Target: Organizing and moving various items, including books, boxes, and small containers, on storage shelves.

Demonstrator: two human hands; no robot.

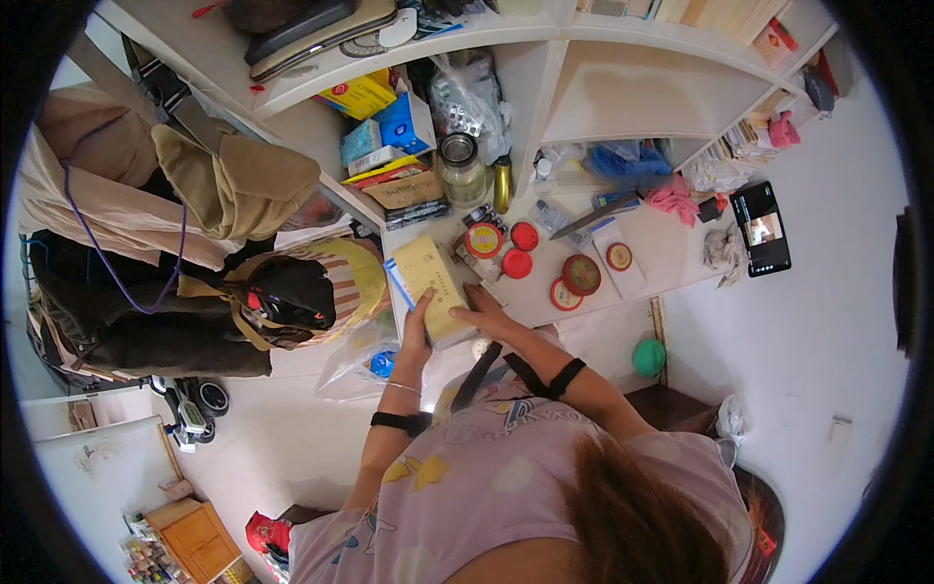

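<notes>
Both my hands hold a yellow rectangular pack point(428, 277) at the desk's near left edge. It has a blue and white strip at its left end and dark print on top. My left hand point(416, 329) grips its near left side, thumb on the upper face. My right hand point(484, 314) is closed on its right side; some of those fingers are hidden. Just beyond the right hand lie several round red tins, among them a red and yellow one point(484, 239), a plain red one point(517, 263) and a dark red one point(581, 274).
A large knife point(593, 216) lies behind the tins on the white desk point(623, 282). A glass jar point(460, 173) and boxes point(404, 125) fill the shelf behind. Right stands a black-framed screen point(762, 229). Clothes and a striped bag point(355, 277) hang at left, above a clear plastic bag point(345, 365).
</notes>
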